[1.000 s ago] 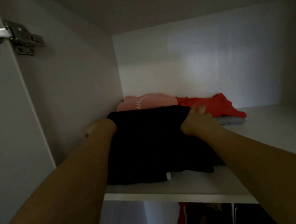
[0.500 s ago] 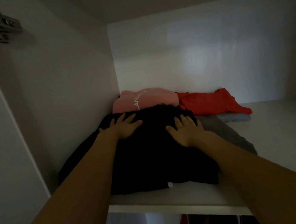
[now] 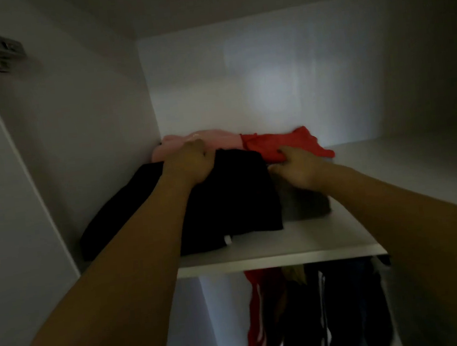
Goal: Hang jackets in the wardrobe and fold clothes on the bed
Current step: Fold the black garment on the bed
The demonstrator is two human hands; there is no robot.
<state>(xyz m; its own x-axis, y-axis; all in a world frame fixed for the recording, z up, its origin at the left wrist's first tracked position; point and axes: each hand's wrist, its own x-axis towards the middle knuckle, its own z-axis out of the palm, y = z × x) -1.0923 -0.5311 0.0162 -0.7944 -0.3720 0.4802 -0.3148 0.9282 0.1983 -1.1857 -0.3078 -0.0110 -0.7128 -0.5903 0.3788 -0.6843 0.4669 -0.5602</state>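
left hand (image 3: 189,162) fisted on black garment (image 3: 224,201), right hand (image 3: 297,169) pinching grey one (image 3: 303,201), likely squaring stacks on shelf (image 3: 285,244)

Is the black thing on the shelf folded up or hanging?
Folded, roughly: the black garment lies flat on the shelf, one part trailing left.

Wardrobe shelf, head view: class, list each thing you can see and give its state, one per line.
Black garment: folded on shelf.
Pink garment: folded, at back.
Red garment: crumpled, at back.
Grey garment: beside the black one.
Left hand: curled, at black garment's far edge.
Right hand: touching grey garment.
Hanging clothes: below shelf.
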